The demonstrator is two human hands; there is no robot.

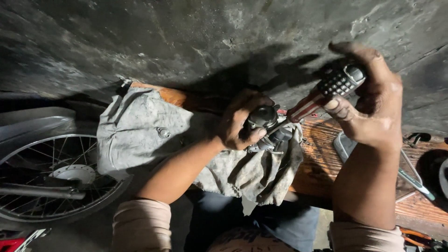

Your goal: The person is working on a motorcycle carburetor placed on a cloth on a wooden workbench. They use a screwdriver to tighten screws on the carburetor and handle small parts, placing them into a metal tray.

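The right hand (pixel 373 107) is closed round a screwdriver (pixel 322 93) by its ribbed, grippy handle; beyond, the left hand (pixel 240 123) clasps 1 small metal carburettor-like part (pixel 268 126), probably heavy, rigid and greasy, on a soft rag (pixel 154 135) atop the wooden bench (pixel 326 154).

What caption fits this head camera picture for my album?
Left hand steadies a dark metal part on a grey rag while the right hand drives a screwdriver into it.
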